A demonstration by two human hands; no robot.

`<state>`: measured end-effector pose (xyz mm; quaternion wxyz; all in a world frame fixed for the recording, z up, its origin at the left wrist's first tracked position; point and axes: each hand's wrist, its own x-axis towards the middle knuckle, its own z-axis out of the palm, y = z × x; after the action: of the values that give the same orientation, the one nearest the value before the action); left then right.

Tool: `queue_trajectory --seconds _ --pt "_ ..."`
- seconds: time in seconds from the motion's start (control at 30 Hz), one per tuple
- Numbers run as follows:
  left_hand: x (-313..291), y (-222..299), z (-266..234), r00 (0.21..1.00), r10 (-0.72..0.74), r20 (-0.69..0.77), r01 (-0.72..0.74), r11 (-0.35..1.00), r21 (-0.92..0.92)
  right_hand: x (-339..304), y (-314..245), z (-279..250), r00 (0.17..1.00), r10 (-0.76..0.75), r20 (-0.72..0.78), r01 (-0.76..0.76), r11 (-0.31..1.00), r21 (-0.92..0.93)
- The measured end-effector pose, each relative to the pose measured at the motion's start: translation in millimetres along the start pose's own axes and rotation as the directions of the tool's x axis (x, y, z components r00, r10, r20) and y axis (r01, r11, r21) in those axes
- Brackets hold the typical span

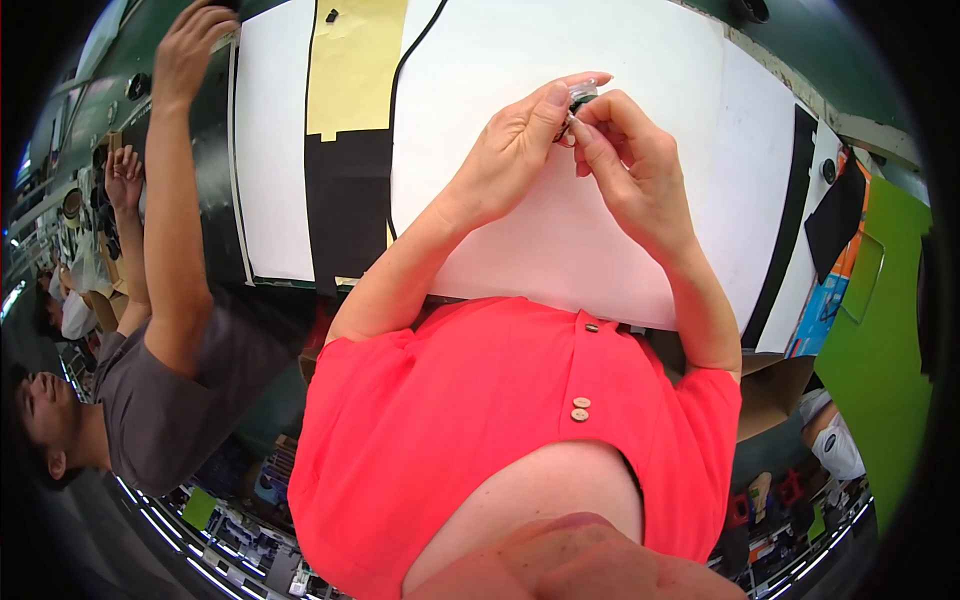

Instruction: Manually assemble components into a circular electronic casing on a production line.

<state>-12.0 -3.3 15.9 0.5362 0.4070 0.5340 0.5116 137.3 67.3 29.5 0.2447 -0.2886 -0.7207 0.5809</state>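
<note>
Above the white work surface (500,235), my two hands meet around a small part (583,93) with a clear end and a dark green body. Thin red and dark wires (566,140) show just below it. My left hand (520,140) is closed on the part, thumb and fingers gripping it from the left. From the right, my right hand (635,160) is closed in a pinch at the wires, with a tiny pale piece at its fingertips. The fingers hide most of the part, so its exact kind cannot be told.
A black cable (397,110) runs along the left, beside a yellow sheet (357,65) and a black strip (348,190). A tiny black piece (332,16) lies on the sheet. A co-worker's arm (175,200) reaches forward at left. A green panel (875,330) stands right.
</note>
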Motion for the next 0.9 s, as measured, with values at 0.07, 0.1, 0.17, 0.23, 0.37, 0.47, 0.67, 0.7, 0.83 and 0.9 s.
queue_trajectory --seconds 0.07,0.1,0.17,0.23,0.37,0.47,0.67,0.7,0.83,0.9 --pt "0 -1 0 1.000 0.007 0.003 -0.007 1.000 0.000 -1 -1 1 1.000 0.016 -0.007 -0.016 1.000 -0.026" --pt "-1 -1 1 1.000 0.018 -0.001 -0.018 1.000 -0.001 -1 -1 2 1.000 0.020 -0.006 -0.020 1.000 -0.024" --pt "-1 -6 5 0.999 0.016 -0.038 -0.016 1.000 0.000 1 -1 3 0.999 -0.012 -0.036 0.010 0.998 -0.056" --pt "1 -7 4 0.997 0.019 -0.071 -0.019 1.000 0.001 1 0 4 0.999 -0.028 -0.047 0.025 0.997 -0.071" --pt "5 -4 -9 0.999 -0.031 0.031 0.032 0.999 -0.035 6 -4 -6 1.000 -0.020 -0.013 0.019 0.995 -0.097" --pt "4 0 -10 0.997 -0.062 0.035 0.065 0.994 -0.088 16 -1 -20 0.929 -0.350 -0.121 0.253 0.838 -0.484" --pt "3 -3 -15 0.998 -0.063 -0.012 0.062 0.996 -0.066 13 12 -16 0.998 0.005 -0.059 -0.006 1.000 -0.024" --pt "3 -1 -16 1.000 -0.018 -0.023 0.016 0.997 -0.076 14 11 -18 0.995 0.038 -0.095 -0.038 0.999 -0.002" --pt "1 5 -12 0.981 0.155 -0.116 -0.140 0.982 0.124 20 22 -28 0.993 0.038 -0.115 -0.028 0.996 0.088" --pt "1 2 -16 0.973 0.202 -0.108 -0.166 0.947 0.276 18 21 -28 0.993 0.087 -0.085 -0.078 0.991 0.109"
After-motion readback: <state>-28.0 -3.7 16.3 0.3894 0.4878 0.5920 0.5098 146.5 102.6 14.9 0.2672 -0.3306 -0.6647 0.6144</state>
